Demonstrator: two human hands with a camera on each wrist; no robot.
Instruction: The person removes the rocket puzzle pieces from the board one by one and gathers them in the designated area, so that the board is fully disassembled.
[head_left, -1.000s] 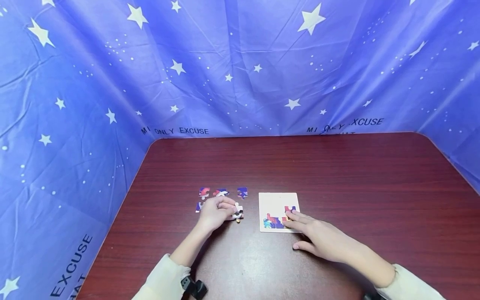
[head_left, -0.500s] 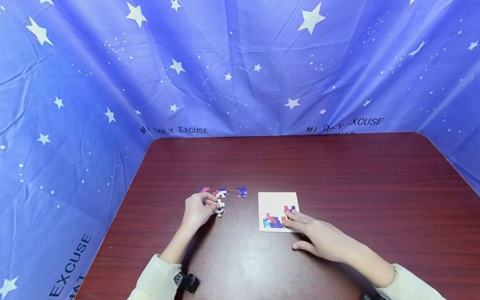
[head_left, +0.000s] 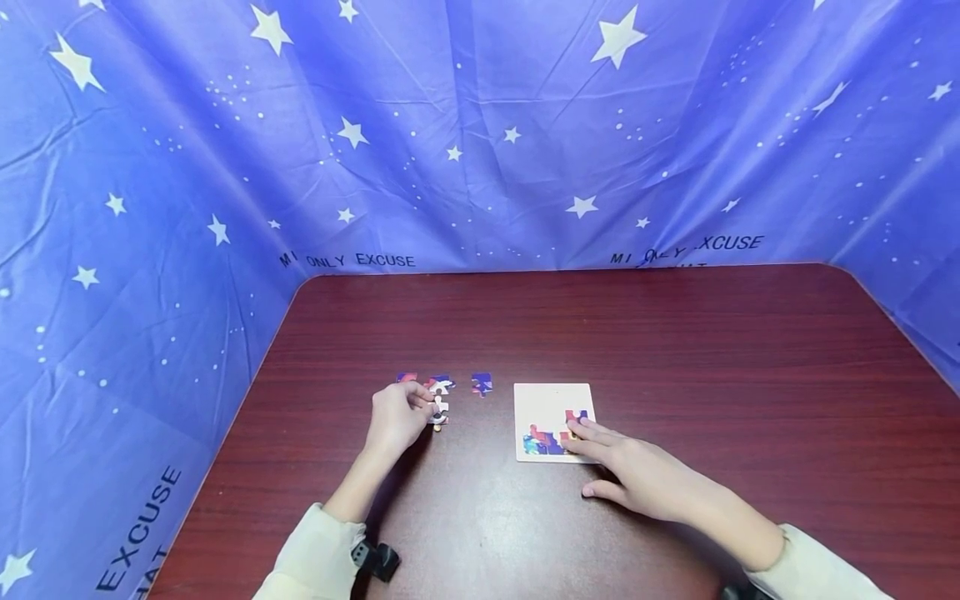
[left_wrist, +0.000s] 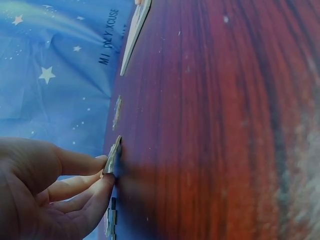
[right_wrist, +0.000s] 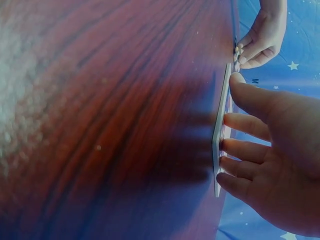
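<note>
Between thumb and fingers, my left hand point(head_left: 395, 421) pinches a white jigsaw piece point(head_left: 441, 408) with a dark patch. The left wrist view shows that piece point(left_wrist: 113, 155) edge-on, held at a tilt close to the tabletop. My right hand point(head_left: 645, 471) lies with fingers fairly straight over the lower right of the square puzzle board point(head_left: 534, 402). Its fingertips touch colourful fitted pieces point(head_left: 546, 442) along the board's lower part and partly hide them. In the right wrist view the board point(right_wrist: 219, 125) shows edge-on under the fingers.
Near the left hand lie loose jigsaw pieces: one point(head_left: 482, 383) to the right, another point(head_left: 441, 385) just beyond the fingers, and a red and purple one point(head_left: 407, 377) partly hidden. A dark wood-grain table point(head_left: 675, 333) meets a blue star-patterned curtain point(head_left: 480, 192) behind.
The left hand has moved left with the white jigsaw piece, away from the board towards the loose pieces, then stayed there over the last half second. The right hand has kept its place.
</note>
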